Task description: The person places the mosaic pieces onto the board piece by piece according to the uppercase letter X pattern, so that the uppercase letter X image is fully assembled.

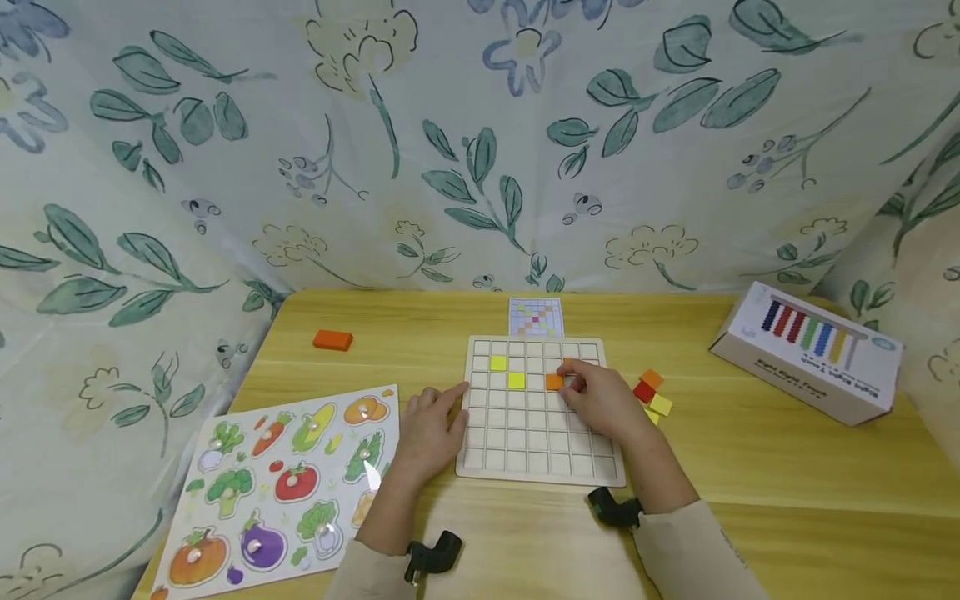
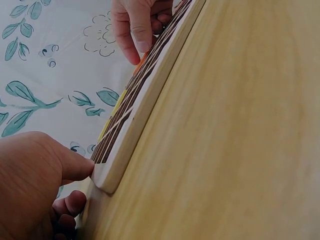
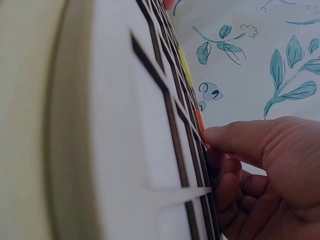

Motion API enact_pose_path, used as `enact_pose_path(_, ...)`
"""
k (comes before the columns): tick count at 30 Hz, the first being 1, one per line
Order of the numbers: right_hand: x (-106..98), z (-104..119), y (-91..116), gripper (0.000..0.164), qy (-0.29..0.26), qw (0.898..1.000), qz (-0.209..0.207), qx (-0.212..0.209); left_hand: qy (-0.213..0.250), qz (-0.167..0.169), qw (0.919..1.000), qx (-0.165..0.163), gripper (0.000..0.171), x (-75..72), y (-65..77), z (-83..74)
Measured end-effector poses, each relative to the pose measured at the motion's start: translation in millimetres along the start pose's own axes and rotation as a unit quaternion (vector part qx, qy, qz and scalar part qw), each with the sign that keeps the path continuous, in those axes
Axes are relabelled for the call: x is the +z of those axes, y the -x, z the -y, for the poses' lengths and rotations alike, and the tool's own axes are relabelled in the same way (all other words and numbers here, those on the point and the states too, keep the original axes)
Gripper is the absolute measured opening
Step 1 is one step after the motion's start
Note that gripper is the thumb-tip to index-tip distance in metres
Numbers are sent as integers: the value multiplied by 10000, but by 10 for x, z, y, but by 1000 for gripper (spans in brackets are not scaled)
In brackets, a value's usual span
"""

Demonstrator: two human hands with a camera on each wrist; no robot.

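A square wooden grid board (image 1: 540, 477) lies on the table, with two yellow-green tiles (image 1: 516, 381) in its cells. My left hand (image 1: 431, 433) rests against the board's left edge, index finger and thumb extended to it. Over the right part of the grid, my right hand (image 1: 603, 400) pinches at an orange tile (image 1: 554, 382) with thumb and index finger. A second bit of orange shows behind those fingers. In the right wrist view the thumb touches the orange tile (image 3: 200, 120) low on the grid. A small pattern card (image 1: 536, 317) lies just beyond the board.
Right of the board sits a loose pile of orange, red and yellow tiles (image 1: 644, 391). A white box (image 1: 810, 354) stands farther right. At left are a vegetable puzzle board (image 1: 300, 521) and an orange-red block (image 1: 332, 340). A floral cloth (image 1: 480, 167) hangs behind the table.
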State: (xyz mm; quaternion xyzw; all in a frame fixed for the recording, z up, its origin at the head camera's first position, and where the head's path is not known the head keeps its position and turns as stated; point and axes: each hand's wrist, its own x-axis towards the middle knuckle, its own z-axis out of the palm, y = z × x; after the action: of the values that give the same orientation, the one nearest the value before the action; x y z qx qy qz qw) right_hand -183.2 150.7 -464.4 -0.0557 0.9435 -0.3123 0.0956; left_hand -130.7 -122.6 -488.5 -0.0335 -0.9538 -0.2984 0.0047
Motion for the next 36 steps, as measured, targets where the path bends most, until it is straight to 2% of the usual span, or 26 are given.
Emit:
enact_pose_path(4,-6,-10,4,30,-113,9999,38,61,-12,10,10000,-25,44,0,0,-2)
enact_pose_path(9,-68,-51,39,33,-554,9983,130,110,27,34,10000,-15,44,-2,-4,-4)
enact_pose_path(17,-353,-330,138,28,-624,9977,-114,219,-7,58,9999,-93,44,-27,12,-8)
enact_pose_path(21,-500,-535,184,31,-559,9969,-216,513,24,71,9999,-122,45,-37,17,-5)
enact_pose_path(27,-648,-789,258,35,-491,9923,-122,1131,7,40,10000,-83,45,-17,19,14)
enact_pose_path(32,-699,-870,294,41,-475,9883,124,1445,-10,3,10000,-67,45,1,16,15)
enact_pose_path(36,-696,-875,292,43,-546,9868,240,1504,33,-15,10000,-22,44,3,7,-5)
